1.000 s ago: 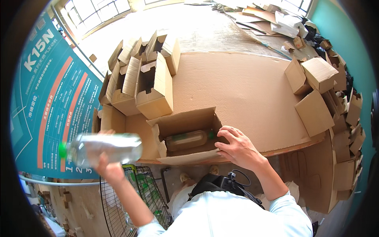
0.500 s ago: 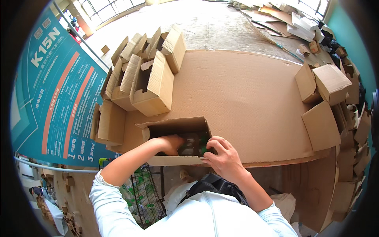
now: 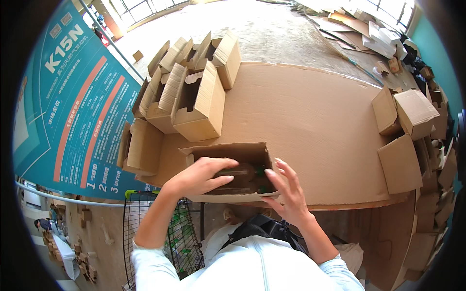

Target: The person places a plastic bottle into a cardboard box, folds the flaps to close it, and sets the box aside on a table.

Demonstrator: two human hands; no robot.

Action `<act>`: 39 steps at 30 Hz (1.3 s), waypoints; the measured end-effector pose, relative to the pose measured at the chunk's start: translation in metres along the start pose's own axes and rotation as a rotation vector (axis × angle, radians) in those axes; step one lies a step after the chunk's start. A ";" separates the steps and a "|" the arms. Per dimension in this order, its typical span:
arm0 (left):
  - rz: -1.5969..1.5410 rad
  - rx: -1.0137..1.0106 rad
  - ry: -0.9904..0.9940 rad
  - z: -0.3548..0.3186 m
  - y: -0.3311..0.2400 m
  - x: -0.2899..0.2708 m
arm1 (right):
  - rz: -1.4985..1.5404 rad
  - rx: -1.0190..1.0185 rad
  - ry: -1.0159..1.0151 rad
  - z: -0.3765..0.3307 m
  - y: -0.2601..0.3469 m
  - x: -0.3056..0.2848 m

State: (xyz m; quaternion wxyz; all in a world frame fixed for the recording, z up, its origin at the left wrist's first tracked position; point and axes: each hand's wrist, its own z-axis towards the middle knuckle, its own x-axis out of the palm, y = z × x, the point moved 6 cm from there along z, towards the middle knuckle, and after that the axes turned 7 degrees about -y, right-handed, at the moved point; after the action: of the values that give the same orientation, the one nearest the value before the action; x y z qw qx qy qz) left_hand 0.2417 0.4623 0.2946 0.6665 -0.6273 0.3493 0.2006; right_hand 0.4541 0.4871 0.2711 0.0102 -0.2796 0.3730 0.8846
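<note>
An open cardboard box (image 3: 228,197) stands at the near edge of the table. Clear plastic bottles (image 3: 246,173) lie inside it, their green caps toward the right end. My left hand (image 3: 206,173) is over the box's left part, thumb and fingers apart, holding nothing. At the right end my right hand (image 3: 287,189) has its fingers spread around the box's corner, with the thumb low near the front wall. Whether its fingertips touch the cardboard is hard to see.
Several open cardboard boxes (image 3: 199,114) stand at the table's left side. More boxes (image 3: 400,155) are piled at the right. The table top (image 3: 301,121) is covered in brown cardboard. Below left hangs a black wire basket (image 3: 187,233) of green-capped bottles, beside a teal banner (image 3: 82,121).
My left hand has come up out of the box and its fingers have spread. My right hand's fingers have opened at the right end. The view has shifted slightly.
</note>
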 end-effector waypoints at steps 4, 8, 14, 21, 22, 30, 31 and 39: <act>-0.131 -0.123 -0.462 -0.073 -0.003 -0.036 | 0.222 0.204 0.026 -0.022 -0.025 0.012; -0.156 -0.257 -0.579 -0.122 0.045 0.003 | 0.198 0.268 0.190 -0.022 -0.030 0.037; 0.332 -0.234 -0.841 -0.094 0.036 -0.007 | -0.419 -0.050 0.033 0.045 -0.010 0.027; 0.377 -0.025 -0.470 -0.071 0.053 -0.017 | -0.096 0.054 0.386 0.045 -0.055 0.053; 0.395 -0.075 -0.339 -0.071 0.066 0.000 | -0.057 0.002 0.401 0.038 -0.053 0.055; 0.540 -0.163 -0.068 -0.073 0.082 0.024 | -0.393 0.065 0.794 0.012 -0.030 0.052; 0.565 -0.190 -0.026 -0.068 0.081 0.021 | -0.321 0.128 0.816 0.016 -0.031 0.053; 0.565 -0.087 -0.021 -0.074 0.076 0.019 | -0.272 0.040 0.740 0.000 -0.033 0.061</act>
State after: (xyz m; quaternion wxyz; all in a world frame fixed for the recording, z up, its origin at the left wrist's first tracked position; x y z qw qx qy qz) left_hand 0.1852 0.3971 0.2305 0.5602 -0.5310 0.4943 0.3997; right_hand 0.4104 0.4995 0.2193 -0.0025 -0.6261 0.3283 0.7073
